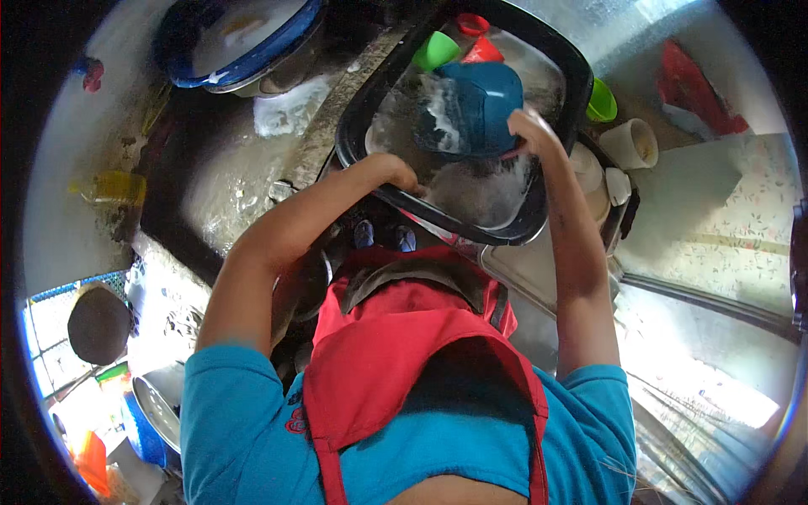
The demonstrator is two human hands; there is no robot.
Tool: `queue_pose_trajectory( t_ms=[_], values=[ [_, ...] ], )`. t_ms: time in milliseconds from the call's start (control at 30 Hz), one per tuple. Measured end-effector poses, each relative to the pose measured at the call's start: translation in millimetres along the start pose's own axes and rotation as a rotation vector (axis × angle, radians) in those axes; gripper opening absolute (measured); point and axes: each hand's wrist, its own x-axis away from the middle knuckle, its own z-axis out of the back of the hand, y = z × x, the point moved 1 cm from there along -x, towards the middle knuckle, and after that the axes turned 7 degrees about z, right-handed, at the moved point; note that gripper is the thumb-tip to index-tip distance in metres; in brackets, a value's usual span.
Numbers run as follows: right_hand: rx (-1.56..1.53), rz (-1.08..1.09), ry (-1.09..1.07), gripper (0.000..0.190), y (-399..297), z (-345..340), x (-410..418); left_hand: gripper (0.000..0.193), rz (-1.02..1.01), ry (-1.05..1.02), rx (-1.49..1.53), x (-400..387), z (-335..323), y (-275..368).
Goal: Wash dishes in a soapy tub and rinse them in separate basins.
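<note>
In front of me is a black plastic basin [454,224] holding cloudy, soapy water. A blue plastic container [489,95] with foam on it lies tilted in the water. My right hand [532,129] grips it at its right edge. My left hand [401,173] is at the basin's near left rim; its fingertips are hidden inside, so what they touch does not show. A green cup [437,50], a red cup [483,50] and another red piece [472,24] lie at the basin's far end.
A blue-rimmed basin [252,66] stands at the upper left, beside a wet surface with suds [290,104]. Right of the black basin are a lime green cup [603,101], a white cup [630,144] and stacked dishes [587,170]. A yellow bottle [113,188] lies far left.
</note>
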Motion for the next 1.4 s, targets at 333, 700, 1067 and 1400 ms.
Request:
queue_pose_trajectory(
  t_ms=[333,700,1067,1400],
  values=[
    [-0.789,0.044,-0.15,0.03,28.6,-58.1,68.2,0.056,0.114,0.379,0.137,138.4,12.6,50.0],
    [0.702,1.024,-0.008,0.014,-7.0,-30.6,157.6,0.013,0.065,1.603,0.539,163.4,-63.5,44.8],
    [-0.317,0.018,-0.225,0.007,-28.1,-119.4,237.3,0.069,-0.18,1.559,1.992,246.8,-168.5,62.3],
    [-0.023,0.02,-0.634,0.054,82.6,-278.3,296.2,0.048,-0.02,1.704,2.289,343.1,-372.1,144.2]
  ],
)
